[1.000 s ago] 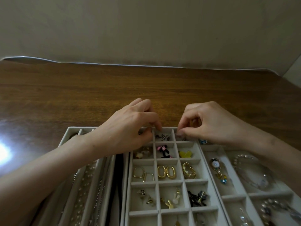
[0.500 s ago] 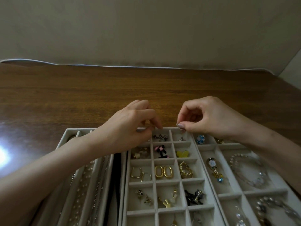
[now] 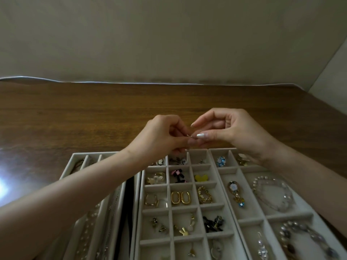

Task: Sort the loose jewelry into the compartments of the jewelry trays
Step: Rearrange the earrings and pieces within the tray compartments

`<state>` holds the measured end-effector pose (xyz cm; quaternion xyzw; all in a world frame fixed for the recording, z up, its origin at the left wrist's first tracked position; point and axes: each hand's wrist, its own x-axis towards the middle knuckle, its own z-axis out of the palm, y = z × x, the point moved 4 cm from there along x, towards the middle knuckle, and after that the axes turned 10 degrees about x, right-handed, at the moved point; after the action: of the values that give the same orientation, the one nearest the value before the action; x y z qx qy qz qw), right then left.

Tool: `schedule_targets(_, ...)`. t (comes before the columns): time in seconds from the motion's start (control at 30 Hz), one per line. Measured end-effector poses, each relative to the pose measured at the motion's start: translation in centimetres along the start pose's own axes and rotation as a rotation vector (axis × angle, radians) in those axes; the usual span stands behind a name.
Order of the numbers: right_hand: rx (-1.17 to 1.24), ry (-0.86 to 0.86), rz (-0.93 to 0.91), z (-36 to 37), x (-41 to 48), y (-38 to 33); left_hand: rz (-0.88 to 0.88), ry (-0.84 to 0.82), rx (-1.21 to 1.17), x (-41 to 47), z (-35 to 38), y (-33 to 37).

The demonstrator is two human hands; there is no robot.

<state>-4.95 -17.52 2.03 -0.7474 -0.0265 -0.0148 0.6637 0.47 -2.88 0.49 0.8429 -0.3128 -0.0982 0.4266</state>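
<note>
Three trays sit side by side at the table's near edge. The left tray (image 3: 93, 153) holds chains (image 3: 88, 228), the middle tray (image 3: 185, 206) gold hoops (image 3: 180, 197) and a yellow heart (image 3: 201, 177), and the right tray (image 3: 272, 216) a pearl strand (image 3: 272, 194). Above the middle tray's far edge, the left hand (image 3: 161, 136) and right hand (image 3: 234, 130) together pinch a tiny silver piece (image 3: 189, 136). The table (image 3: 93, 113) is brown wood, with a beige wall (image 3: 169, 44) behind it.

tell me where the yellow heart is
Head view, centre: the yellow heart lies in the middle tray's right column, right of the pink bows and just behind the gold beaded piece.
</note>
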Motion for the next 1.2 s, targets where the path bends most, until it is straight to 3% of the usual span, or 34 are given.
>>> schedule_targets(0.1, -0.101, 0.002, 0.02, -0.6, -0.3, 0.3, 0.009, -0.02, 0.062, 0.2, 0.1, -0.3)
schedule_targets(0.2, -0.639, -0.034, -0.017, -0.4, -0.5, 0.5, 0.023, -0.045, 0.111, 0.4, 0.1, -0.5)
schedule_targets(0.27, -0.85, -0.071, -0.022, 0.2, -0.6, 0.7, 0.039, -0.025, 0.134, 0.4, -0.2, -0.6)
schedule_targets(0.5, -1.089, -0.091, -0.068, 1.5, -0.1, 1.0, 0.05, 0.002, 0.059, 0.2, -1.0, -0.4)
schedule_targets(0.6, -0.998, -0.1, -0.041, 1.3, 0.1, 0.9, 0.057, 0.009, 0.041, 0.0, -1.0, -0.4)
schedule_targets(0.83, -0.376, -0.032, 0.038, -0.8, 0.0, 0.0, 0.092, 0.007, 0.108, 0.1, -1.0, -0.4)
schedule_targets(1.2, -0.304, 0.043, -0.152, -1.6, -1.0, -0.5, 0.296, -0.153, 0.673, 0.4, 1.7, 1.9)
